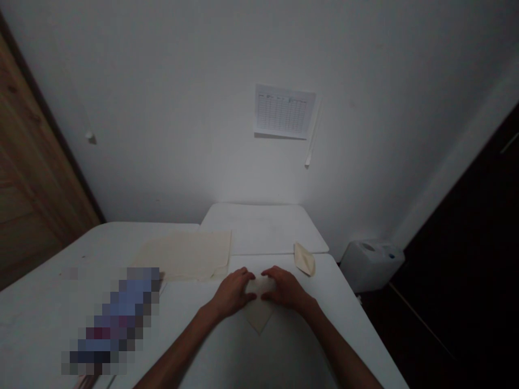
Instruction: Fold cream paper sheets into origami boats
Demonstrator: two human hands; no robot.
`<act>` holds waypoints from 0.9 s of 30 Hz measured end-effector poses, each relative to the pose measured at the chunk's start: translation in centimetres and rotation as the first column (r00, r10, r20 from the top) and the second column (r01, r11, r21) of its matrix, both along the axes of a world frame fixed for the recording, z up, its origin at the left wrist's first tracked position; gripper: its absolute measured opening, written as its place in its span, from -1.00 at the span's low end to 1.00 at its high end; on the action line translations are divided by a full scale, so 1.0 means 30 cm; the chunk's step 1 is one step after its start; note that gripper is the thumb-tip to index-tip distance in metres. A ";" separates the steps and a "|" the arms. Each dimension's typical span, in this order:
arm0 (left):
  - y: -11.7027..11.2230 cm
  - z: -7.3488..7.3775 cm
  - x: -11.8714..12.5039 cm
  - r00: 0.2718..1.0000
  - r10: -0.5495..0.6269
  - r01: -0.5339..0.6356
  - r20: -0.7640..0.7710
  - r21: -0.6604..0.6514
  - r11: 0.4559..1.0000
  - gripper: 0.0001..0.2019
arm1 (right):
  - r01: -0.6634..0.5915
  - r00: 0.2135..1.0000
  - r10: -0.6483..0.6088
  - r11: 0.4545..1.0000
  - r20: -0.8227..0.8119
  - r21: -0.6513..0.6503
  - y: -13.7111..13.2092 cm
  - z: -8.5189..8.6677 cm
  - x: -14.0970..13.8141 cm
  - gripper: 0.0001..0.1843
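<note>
A small cream paper sheet (pixel 259 317) lies on the white table with one pointed corner facing me. My left hand (pixel 235 292) grips its left side, fingers bent over the far part and thumb nearer me. From the other side my right hand (pixel 281 289) holds it in the same way, its thumb facing the left thumb across a narrow gap. The fingers partly hide the sheet's upper portion. Beyond my right hand rests a folded cream paper piece (pixel 304 259), partly raised off the surface.
A stack of larger cream sheets (pixel 198 254) lies left of my hands. Nearer on the left is a pixelated blue shape (pixel 119 313) I cannot make out. A printed sheet (pixel 284 112) hangs on the wall. A white plastic container (pixel 371 265) stands beyond the table's right edge.
</note>
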State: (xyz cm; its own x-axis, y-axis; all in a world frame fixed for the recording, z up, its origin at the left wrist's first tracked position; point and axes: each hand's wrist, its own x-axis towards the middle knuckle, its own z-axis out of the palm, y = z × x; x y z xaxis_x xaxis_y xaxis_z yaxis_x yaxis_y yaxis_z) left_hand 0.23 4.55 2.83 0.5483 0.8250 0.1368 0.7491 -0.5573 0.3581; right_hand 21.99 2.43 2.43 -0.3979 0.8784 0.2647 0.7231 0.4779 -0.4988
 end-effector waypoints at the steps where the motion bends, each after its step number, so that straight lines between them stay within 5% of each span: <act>1: 0.003 0.005 0.002 1.000 0.007 -0.007 -0.023 -0.020 1.000 -0.59 | 0.011 1.000 -0.011 1.000 -0.002 -0.014 0.000 -0.001 0.003 -0.35; 18: 0.009 0.065 0.044 0.984 -0.062 0.053 -0.167 -0.058 0.997 -0.84 | 0.032 0.990 -0.032 0.999 0.137 0.001 -0.004 -0.010 0.015 -0.90; 27: -0.056 0.036 0.005 0.982 -0.153 0.160 -0.111 0.059 0.985 -0.81 | -0.052 0.986 0.031 0.991 0.164 0.126 -0.054 -0.034 0.023 -0.86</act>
State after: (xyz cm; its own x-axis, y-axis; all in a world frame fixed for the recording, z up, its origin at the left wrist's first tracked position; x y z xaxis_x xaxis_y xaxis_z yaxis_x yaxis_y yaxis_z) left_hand 0.38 2.87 3.91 0.6842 0.7188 0.1230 0.6825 -0.6906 0.2393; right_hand 22.68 0.80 1.41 -0.4805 0.8225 0.3044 0.7671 0.5623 -0.3087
